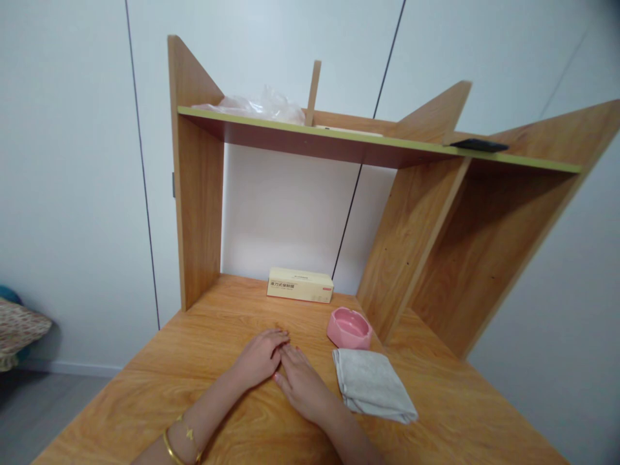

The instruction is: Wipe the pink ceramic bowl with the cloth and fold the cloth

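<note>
My left hand [261,357] rests on the wooden desk [232,420], fingers loosely stretched and reaching over the fingertips of my right hand [303,384]. My right hand lies palm down with its thumb a little apart. Neither hand holds anything. To the right of my right hand lies a folded grey cloth [372,384]. Just behind the cloth sits a pink faceted ashtray-like dish [349,328]. A cream cling film box [300,286] stands lengthwise at the back of the desk, beyond my hands.
A wooden hutch rises behind, with a side panel [201,213] at left and an upright divider [411,239] close to the dish. Its upper shelf [310,139] carries a clear plastic bag [266,106] and a flat black object [479,145]. Patterned fabric [22,326] shows at far left.
</note>
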`<action>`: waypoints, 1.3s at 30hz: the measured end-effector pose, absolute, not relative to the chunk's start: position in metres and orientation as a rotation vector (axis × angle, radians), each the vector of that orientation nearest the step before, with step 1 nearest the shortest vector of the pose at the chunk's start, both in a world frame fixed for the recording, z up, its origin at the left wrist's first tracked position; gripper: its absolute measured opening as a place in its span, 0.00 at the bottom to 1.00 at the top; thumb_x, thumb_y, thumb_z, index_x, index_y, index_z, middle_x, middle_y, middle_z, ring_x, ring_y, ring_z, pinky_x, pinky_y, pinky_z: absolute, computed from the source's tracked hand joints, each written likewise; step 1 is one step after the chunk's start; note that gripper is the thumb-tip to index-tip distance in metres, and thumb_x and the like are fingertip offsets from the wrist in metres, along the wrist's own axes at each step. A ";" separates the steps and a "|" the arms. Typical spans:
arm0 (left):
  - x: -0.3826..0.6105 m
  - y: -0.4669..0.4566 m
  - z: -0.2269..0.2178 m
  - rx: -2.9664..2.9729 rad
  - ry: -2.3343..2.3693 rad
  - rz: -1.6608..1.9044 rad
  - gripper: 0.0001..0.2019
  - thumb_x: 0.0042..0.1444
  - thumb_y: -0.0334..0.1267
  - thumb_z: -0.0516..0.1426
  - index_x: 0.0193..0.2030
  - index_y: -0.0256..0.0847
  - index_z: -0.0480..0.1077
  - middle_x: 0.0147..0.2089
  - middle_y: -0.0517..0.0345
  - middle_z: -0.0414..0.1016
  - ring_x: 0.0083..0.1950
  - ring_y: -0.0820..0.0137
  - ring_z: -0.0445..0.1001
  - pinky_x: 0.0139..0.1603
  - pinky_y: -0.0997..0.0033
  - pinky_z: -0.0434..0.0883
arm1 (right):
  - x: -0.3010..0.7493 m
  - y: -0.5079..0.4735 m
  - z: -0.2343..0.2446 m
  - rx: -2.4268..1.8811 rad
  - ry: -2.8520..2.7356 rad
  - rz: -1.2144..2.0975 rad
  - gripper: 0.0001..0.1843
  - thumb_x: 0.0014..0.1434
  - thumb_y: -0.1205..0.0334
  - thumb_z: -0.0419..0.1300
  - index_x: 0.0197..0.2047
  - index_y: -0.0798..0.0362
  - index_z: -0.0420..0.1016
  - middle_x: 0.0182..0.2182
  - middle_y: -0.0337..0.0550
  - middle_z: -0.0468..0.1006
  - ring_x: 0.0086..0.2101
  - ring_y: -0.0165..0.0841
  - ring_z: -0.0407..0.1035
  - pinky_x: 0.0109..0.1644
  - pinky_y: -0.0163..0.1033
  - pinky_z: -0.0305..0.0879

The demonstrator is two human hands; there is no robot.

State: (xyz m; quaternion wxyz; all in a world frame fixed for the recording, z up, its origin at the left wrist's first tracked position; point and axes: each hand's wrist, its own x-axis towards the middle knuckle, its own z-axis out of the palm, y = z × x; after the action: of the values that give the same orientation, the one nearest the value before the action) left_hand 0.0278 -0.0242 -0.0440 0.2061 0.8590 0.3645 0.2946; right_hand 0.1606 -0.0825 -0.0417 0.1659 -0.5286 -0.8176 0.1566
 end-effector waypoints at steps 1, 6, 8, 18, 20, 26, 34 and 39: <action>0.028 -0.024 -0.044 2.397 1.018 0.820 0.22 0.46 0.25 0.46 0.46 0.41 0.70 0.50 0.56 0.70 0.55 0.69 0.63 0.57 0.65 0.58 | 0.161 -0.083 -0.041 -1.505 -2.326 0.456 0.30 0.58 0.56 0.45 0.61 0.62 0.47 0.59 0.53 0.51 0.58 0.38 0.43 0.61 0.46 0.40; 0.028 -0.024 -0.045 2.428 1.026 0.795 0.21 0.46 0.25 0.47 0.46 0.41 0.70 0.49 0.55 0.71 0.54 0.67 0.63 0.57 0.64 0.57 | 0.162 -0.083 -0.041 -1.499 -2.330 0.488 0.31 0.58 0.53 0.45 0.61 0.61 0.47 0.60 0.52 0.48 0.59 0.39 0.43 0.61 0.47 0.40; 0.028 -0.024 -0.044 2.442 1.025 0.783 0.21 0.46 0.25 0.47 0.46 0.40 0.70 0.49 0.55 0.71 0.54 0.67 0.63 0.57 0.64 0.57 | 0.162 -0.083 -0.041 -1.495 -2.349 0.483 0.30 0.58 0.55 0.43 0.61 0.62 0.46 0.60 0.54 0.48 0.59 0.39 0.42 0.61 0.47 0.40; 0.026 -0.022 -0.042 2.509 1.040 0.781 0.21 0.47 0.24 0.47 0.47 0.40 0.69 0.51 0.55 0.69 0.55 0.68 0.62 0.56 0.64 0.57 | 0.161 -0.081 -0.047 -1.475 -2.327 0.386 0.28 0.60 0.58 0.41 0.60 0.63 0.48 0.58 0.54 0.53 0.58 0.39 0.46 0.60 0.47 0.43; 0.025 -0.022 -0.041 2.545 1.052 0.762 0.20 0.47 0.25 0.48 0.47 0.40 0.68 0.52 0.55 0.68 0.55 0.68 0.62 0.56 0.64 0.58 | 0.162 -0.081 -0.049 -1.463 -2.321 0.371 0.27 0.61 0.58 0.39 0.60 0.63 0.49 0.58 0.54 0.53 0.58 0.38 0.46 0.60 0.47 0.44; 0.025 -0.021 -0.041 2.607 1.064 0.725 0.20 0.49 0.25 0.47 0.47 0.40 0.68 0.52 0.56 0.68 0.54 0.68 0.62 0.55 0.66 0.58 | 0.162 -0.079 -0.051 -1.446 -2.326 0.358 0.27 0.61 0.59 0.40 0.60 0.63 0.49 0.58 0.55 0.54 0.57 0.39 0.47 0.60 0.48 0.44; 0.025 -0.022 -0.045 2.626 1.042 0.697 0.18 0.50 0.26 0.47 0.47 0.39 0.69 0.52 0.55 0.67 0.54 0.68 0.62 0.56 0.65 0.58 | 0.162 -0.080 -0.049 -1.410 -2.325 0.334 0.24 0.60 0.63 0.41 0.59 0.60 0.51 0.57 0.53 0.56 0.57 0.35 0.47 0.60 0.46 0.45; 0.025 -0.020 -0.048 2.619 1.043 0.703 0.19 0.50 0.25 0.48 0.48 0.39 0.68 0.52 0.54 0.68 0.53 0.68 0.62 0.55 0.65 0.58 | 0.162 -0.080 -0.049 -1.408 -2.322 0.336 0.25 0.59 0.63 0.42 0.59 0.60 0.50 0.58 0.53 0.55 0.57 0.36 0.47 0.60 0.46 0.45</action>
State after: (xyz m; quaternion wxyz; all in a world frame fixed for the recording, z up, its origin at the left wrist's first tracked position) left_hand 0.0252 -0.0201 -0.0477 0.1179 0.8952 0.3564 0.2403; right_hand 0.1621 -0.0796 -0.0495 0.2011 -0.5041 -0.8312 0.1204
